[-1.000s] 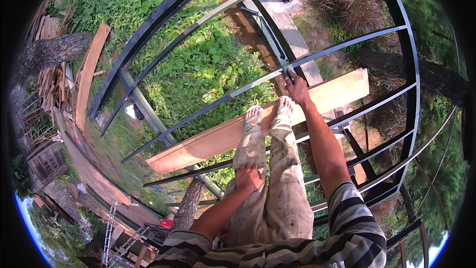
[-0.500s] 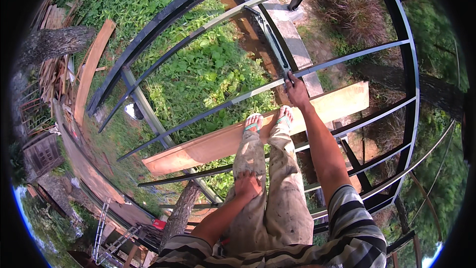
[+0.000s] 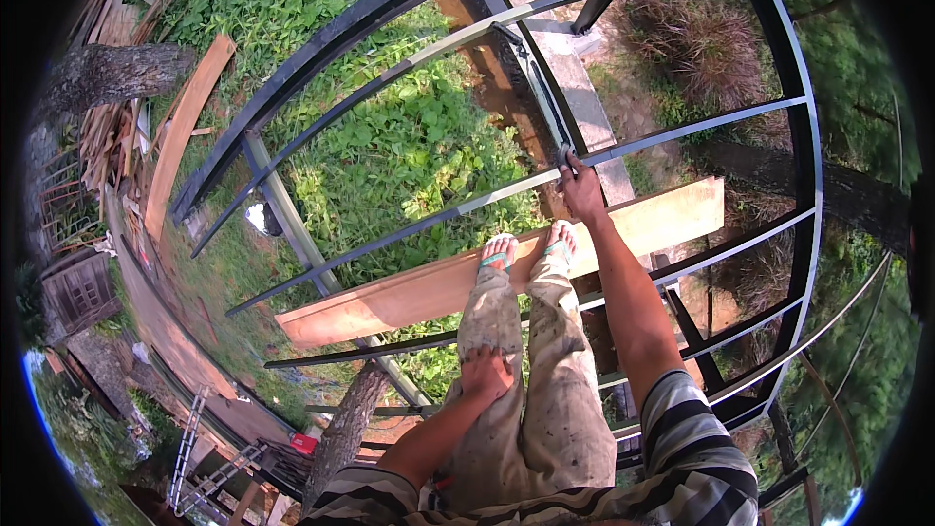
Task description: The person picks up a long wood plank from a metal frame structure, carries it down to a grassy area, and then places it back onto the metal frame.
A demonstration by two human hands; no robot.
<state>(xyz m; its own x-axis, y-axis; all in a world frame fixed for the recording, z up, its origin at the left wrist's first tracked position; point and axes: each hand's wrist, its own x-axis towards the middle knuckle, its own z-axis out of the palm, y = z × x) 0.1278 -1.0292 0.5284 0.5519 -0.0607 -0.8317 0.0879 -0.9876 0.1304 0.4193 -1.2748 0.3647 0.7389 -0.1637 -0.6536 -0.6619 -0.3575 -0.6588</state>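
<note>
My right hand (image 3: 582, 195) is stretched forward to a dark metal joist (image 3: 506, 190), its fingers closed around the near end of a long narrow bar (image 3: 542, 88), pale with a dark strip along it. The bar spans to the joist beyond, where a black hooked part (image 3: 504, 34) sits. Its exact kind is hard to make out. On my left trouser leg, below the knee, rests my left hand (image 3: 486, 374), fingers lying over the cloth and nothing held. Both my sandalled feet (image 3: 499, 251) stand on a wooden plank (image 3: 429, 297) laid across the frame.
Curved dark beams (image 3: 799, 166) bound the raised metal frame, with gaps between joists showing plants (image 3: 390, 136) and ground below. A concrete strip (image 3: 575, 73) runs beneath. Stacked timber (image 3: 107, 146), a tree trunk (image 3: 127, 73) and a ladder (image 3: 188, 453) are at the left.
The view has tilted slightly, so the frame and plank sit a little lower in the picture. My right hand stays at the joist and bar end; my left hand stays on my leg.
</note>
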